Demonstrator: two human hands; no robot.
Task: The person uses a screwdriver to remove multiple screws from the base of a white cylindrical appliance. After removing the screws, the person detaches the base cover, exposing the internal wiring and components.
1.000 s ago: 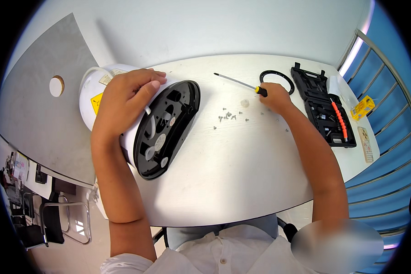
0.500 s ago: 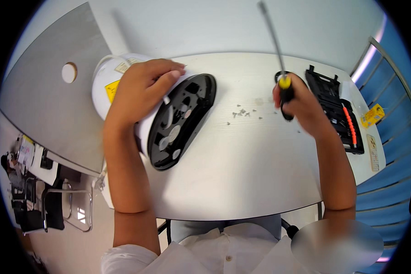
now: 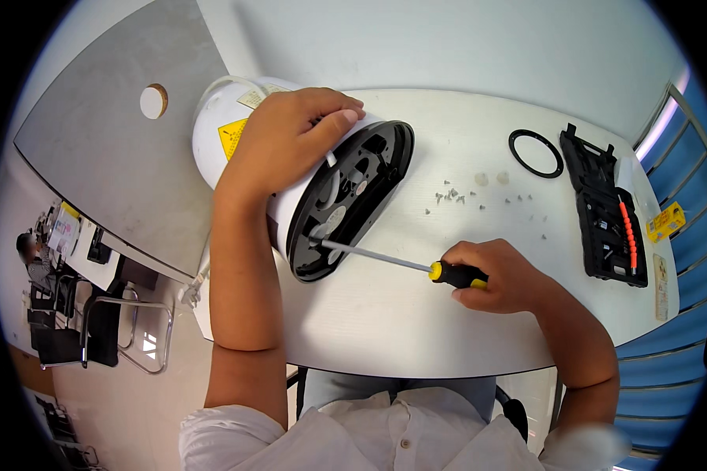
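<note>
A white rounded appliance (image 3: 289,206) with a yellow label and a cord lies on its side, its black underside (image 3: 359,210) facing right. My left hand (image 3: 291,141) grips it from above, fingers curved over the edge near the base. In my right hand (image 3: 504,275) is a screwdriver (image 3: 381,257) with a black and yellow handle. Its shaft points left, and the tip meets the lower part of the underside, at or in a recess; the exact contact is too small to tell. Several small screws (image 3: 453,195) lie scattered on the table to the right of the appliance.
A black ring (image 3: 513,147) lies at the far right of the white table (image 3: 385,330), beside an open black tool case (image 3: 591,206) with an orange flexible shaft (image 3: 628,231). A small yellow box (image 3: 666,222) stands farther right. A grey partition (image 3: 110,133) rises at left.
My right hand has brought the screwdriver down and left, turning it from pointing up to pointing left, its tip now at the underside. The left hand keeps its grip on the appliance.
</note>
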